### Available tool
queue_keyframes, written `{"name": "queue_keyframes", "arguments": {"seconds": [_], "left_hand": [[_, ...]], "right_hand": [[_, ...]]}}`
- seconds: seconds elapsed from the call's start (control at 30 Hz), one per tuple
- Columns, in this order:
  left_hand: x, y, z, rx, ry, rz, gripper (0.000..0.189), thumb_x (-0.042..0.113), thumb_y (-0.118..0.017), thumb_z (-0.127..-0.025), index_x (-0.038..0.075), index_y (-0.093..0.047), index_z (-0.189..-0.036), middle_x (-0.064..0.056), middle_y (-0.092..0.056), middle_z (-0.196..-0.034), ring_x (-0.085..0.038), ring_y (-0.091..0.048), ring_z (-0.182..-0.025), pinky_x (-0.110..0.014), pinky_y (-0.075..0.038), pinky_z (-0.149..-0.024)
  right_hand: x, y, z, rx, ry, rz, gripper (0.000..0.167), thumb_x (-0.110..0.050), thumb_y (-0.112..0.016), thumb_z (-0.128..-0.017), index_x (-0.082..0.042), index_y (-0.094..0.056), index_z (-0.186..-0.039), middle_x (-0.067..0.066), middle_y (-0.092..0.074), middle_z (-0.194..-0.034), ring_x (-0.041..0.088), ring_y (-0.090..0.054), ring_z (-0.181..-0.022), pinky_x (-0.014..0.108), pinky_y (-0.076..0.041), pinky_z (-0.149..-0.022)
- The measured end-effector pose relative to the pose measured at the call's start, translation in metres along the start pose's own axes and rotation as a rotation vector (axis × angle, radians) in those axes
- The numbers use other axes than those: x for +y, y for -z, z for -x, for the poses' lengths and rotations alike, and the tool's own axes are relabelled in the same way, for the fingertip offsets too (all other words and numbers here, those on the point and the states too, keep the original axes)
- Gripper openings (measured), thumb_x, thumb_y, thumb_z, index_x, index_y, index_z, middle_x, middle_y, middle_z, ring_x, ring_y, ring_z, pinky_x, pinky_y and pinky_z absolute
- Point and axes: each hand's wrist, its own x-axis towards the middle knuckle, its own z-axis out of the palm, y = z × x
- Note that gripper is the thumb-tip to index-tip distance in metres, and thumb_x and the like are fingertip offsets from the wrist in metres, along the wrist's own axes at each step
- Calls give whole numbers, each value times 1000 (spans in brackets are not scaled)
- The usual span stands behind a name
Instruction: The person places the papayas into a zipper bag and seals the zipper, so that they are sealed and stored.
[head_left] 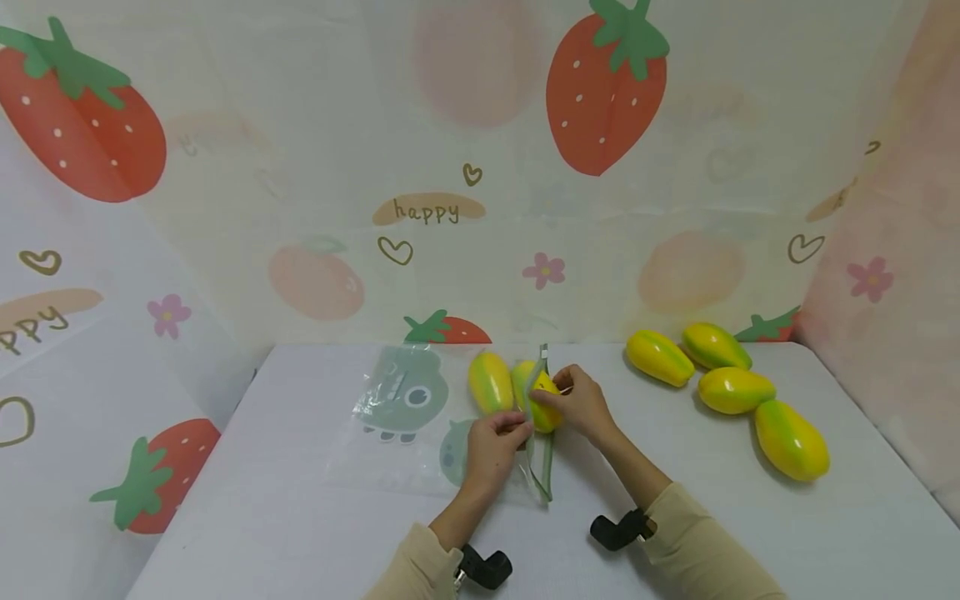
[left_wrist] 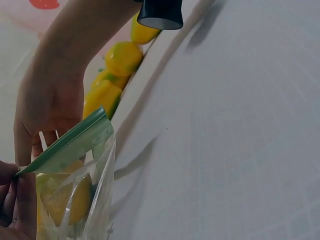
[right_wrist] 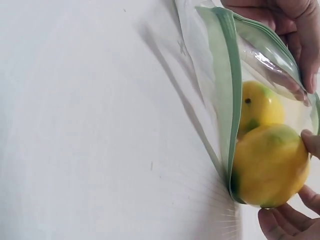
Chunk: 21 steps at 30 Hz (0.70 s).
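Observation:
My left hand (head_left: 492,454) pinches the green zip edge of a clear zip-lock bag (head_left: 352,454) printed with green cartoon dinosaurs, and the bag's mouth gapes toward the right. At that mouth my right hand (head_left: 585,407) holds a yellow-green toy papaya (right_wrist: 272,165) between thumb and fingers. Most of this papaya is within the opening, with its near end beside the green strip (right_wrist: 235,100). Another papaya (head_left: 491,383) lies inside the bag, touching or close to the held one. Bag film and fingers partly cover the held papaya in the head view.
On the right of the white table (head_left: 300,550) lie several more toy papayas, among them one at the back (head_left: 660,358) and one nearer the front (head_left: 792,440). A strawberry-printed cloth (head_left: 322,167) hangs behind the table. Black wrist cameras (head_left: 621,531) sit on both forearms.

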Motion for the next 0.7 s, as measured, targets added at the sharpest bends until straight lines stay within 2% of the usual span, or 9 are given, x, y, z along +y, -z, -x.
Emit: {"name": "queue_keyframes", "arguments": {"seconds": [0.13,0.27,0.43,0.57,0.7], "left_hand": [[0,0,0,-3,-1,-4,21,10,-71,-86,-5,-71,-101,-15,-72,-90,-7,-63,-72,-23,-58,-69],[0,1,1,-10,2,-8,22,10,-71,-87,-5,-71,-102,-15,-71,-91,-7,-62,-73,-23,-58,-69],[-1,0,0,-3,2,-9,20,10,-71,-87,-5,-71,-101,-15,-71,-90,-6,-61,-72,-22,-57,-68],[-3,0,-1,0,-5,-8,20,10,-71,-87,-5,-71,-100,-15,-72,-90,-6,-62,-71,-22,-57,-67],[-3,0,0,-4,-18,-9,20,9,-71,-86,-6,-71,-100,-16,-72,-89,-6,-62,-71,-22,-57,-66]], "right_hand": [[-1,3,4,-4,-5,9,46,-36,-76,-83,-2,-56,-106,16,-62,-106,27,-59,-97,26,-52,-73],[-3,7,8,-56,-43,-9,48,-34,-76,-83,-1,-56,-112,18,-61,-116,30,-59,-104,30,-55,-78],[-5,9,8,-112,-83,-62,52,-29,-77,-82,-2,-53,-119,22,-59,-122,30,-59,-104,32,-58,-79],[-3,6,6,-92,-92,-112,54,-27,-77,-82,-1,-52,-122,23,-58,-123,32,-60,-105,33,-58,-79],[0,0,5,-38,-84,-157,48,-25,-76,-83,0,-54,-117,22,-59,-119,31,-59,-104,31,-58,-77]]}}
